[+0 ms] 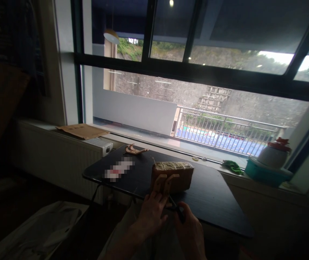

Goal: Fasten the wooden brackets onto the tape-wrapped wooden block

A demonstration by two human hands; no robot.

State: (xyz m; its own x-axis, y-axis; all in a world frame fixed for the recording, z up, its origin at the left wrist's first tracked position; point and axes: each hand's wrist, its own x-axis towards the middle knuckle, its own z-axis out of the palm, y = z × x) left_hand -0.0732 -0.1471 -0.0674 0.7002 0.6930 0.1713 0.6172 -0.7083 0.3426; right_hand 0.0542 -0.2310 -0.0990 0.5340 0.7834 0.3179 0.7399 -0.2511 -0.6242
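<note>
Left hand (151,213) tight on two wooden pieces (160,183), right hand (189,227) tight around one dark tool (176,210)

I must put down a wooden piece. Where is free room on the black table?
Widest bare patch: the table right of the brown box. Smaller: between box and far wooden parts. Crowded at the front edge: left hand holds wooden pieces, right hand a dark tool.

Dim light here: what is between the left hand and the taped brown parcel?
Head view: two pale wooden pieces, gripped by the left hand, stand up in front of the parcel; nothing else between them.
</note>
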